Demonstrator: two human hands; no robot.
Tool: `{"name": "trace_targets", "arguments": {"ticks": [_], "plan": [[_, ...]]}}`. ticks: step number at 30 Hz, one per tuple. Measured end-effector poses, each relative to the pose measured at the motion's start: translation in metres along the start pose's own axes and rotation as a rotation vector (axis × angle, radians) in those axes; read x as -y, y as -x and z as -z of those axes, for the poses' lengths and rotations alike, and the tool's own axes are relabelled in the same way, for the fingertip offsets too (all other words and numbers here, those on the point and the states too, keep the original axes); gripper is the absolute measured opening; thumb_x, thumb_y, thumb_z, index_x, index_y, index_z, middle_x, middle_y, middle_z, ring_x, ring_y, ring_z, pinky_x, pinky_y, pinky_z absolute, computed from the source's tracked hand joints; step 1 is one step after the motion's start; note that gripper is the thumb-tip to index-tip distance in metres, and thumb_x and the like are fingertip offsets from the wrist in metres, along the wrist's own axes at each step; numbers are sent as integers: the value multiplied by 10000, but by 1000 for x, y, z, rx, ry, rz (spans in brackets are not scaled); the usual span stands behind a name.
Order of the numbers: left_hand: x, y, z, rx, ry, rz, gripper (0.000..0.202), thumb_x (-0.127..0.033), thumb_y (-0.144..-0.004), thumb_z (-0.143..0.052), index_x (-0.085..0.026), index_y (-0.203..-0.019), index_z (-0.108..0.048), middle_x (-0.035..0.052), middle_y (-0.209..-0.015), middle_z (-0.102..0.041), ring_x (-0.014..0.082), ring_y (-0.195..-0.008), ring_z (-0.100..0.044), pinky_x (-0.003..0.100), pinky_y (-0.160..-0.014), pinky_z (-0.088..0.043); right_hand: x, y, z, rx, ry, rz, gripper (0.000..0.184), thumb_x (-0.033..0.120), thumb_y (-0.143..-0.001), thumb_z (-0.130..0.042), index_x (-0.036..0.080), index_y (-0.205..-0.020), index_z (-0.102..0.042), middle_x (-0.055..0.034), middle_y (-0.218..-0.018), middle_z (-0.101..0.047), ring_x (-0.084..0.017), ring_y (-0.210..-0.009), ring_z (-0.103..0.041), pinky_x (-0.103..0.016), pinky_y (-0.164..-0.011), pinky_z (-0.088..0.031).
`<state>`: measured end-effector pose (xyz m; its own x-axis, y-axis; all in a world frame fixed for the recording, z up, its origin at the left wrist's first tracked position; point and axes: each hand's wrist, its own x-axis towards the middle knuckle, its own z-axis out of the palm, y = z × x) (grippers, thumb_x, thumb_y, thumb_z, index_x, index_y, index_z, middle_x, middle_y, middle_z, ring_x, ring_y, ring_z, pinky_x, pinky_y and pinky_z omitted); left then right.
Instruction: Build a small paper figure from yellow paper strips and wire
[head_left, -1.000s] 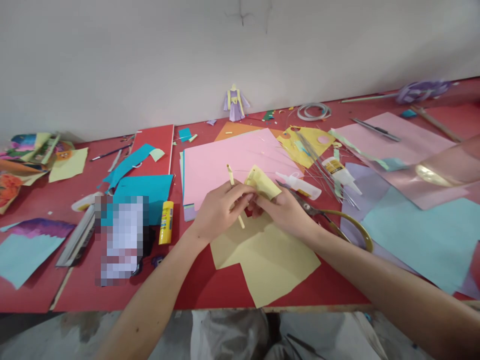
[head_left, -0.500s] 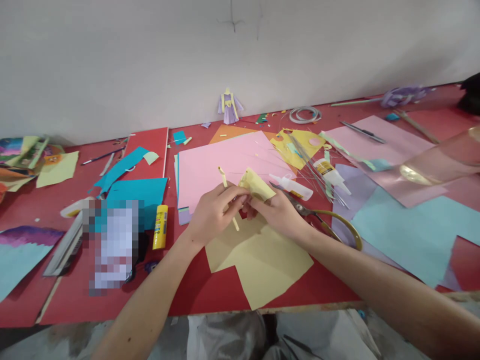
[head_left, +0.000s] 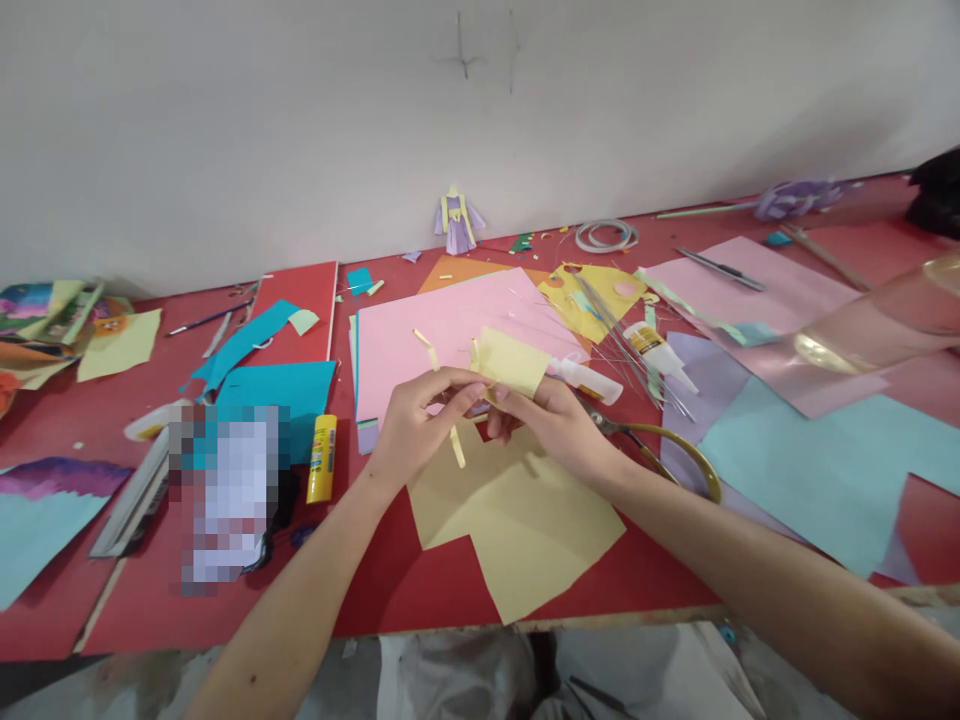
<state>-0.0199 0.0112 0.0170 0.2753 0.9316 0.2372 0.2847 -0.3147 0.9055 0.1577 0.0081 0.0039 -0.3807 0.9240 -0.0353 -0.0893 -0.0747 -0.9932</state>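
My right hand (head_left: 562, 425) is closed on a small pale-yellow piece of paper (head_left: 514, 360), which stands up above the fingers. Beside it, my left hand (head_left: 420, 425) is closed, its thumb and fingertips pinching at the paper's lower edge. A narrow yellow paper strip (head_left: 457, 447) passes through the left hand, with ends sticking out above and below. The fingertips of both hands meet, so the exact grip there is hidden. Beneath them lies a larger pale-yellow sheet (head_left: 525, 540). Scissors (head_left: 686, 450) with yellow handles lie by my right wrist.
Pink sheets (head_left: 420, 340) lie behind my hands. A glue stick (head_left: 322, 460) stands left, near teal paper (head_left: 281, 385). Glue bottles (head_left: 589, 380) and thin wires (head_left: 622, 330) lie right. A paper dress figure (head_left: 457, 222) leans on the wall. A clear bottle (head_left: 877, 330) lies far right.
The small yellow paper has turned and now shows a flatter, broader face. The strip in my left hand has shifted slightly left and down. Both hands remain together.
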Motion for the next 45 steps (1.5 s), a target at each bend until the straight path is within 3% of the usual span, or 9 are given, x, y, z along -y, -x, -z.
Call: {"name": "trace_targets", "arguments": {"ticks": [5, 9, 23, 31, 37, 42, 45], "plan": [[-2, 0, 4, 16, -183, -194, 104, -275, -890, -644, -200, -947, -690, -1, -825, -701, 97, -733, -643, 196, -686, -506, 2, 0, 1, -11, -121, -30, 275, 382, -851, -621, 160, -694, -661, -5, -601, -633, -108, -544, -589, -249, -577, -493], [-1, -1, 7, 56, -264, -311, 194, -260, -832, -715, -206, -1014, -673, 16, -922, -700, 99, -759, -638, 197, -692, -520, 0, -1, 1, -8, -214, -48, 243, 361, -841, -633, 161, -707, -664, -2, -606, -635, -106, -531, -579, -260, -582, -494], [6, -3, 8, -43, -351, -464, 94, -145, -868, -650, -200, -938, -680, 49, -975, -651, 138, -930, -638, 251, -802, -542, 5, -1, 1, -2, -180, -66, 287, 328, -848, -615, 158, -615, -613, 4, -575, -600, -95, -513, -535, -251, -566, -455], [6, 0, 3, -87, -313, -344, 68, -175, -875, -648, -199, -931, -678, 36, -949, -665, 121, -849, -646, 218, -722, -549, 4, 0, 1, -4, -115, -10, 317, 430, -856, -619, 159, -694, -645, -15, -622, -627, -116, -562, -577, -256, -574, -490], [5, 0, 1, -82, -131, -121, 280, -268, -876, -656, -239, -1152, -620, 25, -1007, -659, 90, -727, -638, 206, -692, -560, 4, 1, -1, -25, -92, 1, 292, 432, -865, -619, 162, -766, -670, -34, -708, -678, -120, -564, -600, -271, -587, -515], [3, -1, 1, -81, -58, -62, 260, -251, -882, -641, -231, -1141, -639, 19, -952, -656, 81, -689, -626, 182, -651, -553, 4, 2, -3, -40, -109, 3, 283, 439, -844, -642, 161, -830, -689, -51, -769, -712, -122, -555, -608, -284, -584, -521], [1, -1, 0, -91, -47, -46, 253, -249, -876, -648, -229, -1128, -653, 15, -921, -658, 93, -735, -636, 185, -674, -561, 3, 2, -3, -77, -94, -1, 269, 426, -837, -648, 163, -803, -691, -28, -689, -694, -118, -554, -609, -276, -601, -520]]}}
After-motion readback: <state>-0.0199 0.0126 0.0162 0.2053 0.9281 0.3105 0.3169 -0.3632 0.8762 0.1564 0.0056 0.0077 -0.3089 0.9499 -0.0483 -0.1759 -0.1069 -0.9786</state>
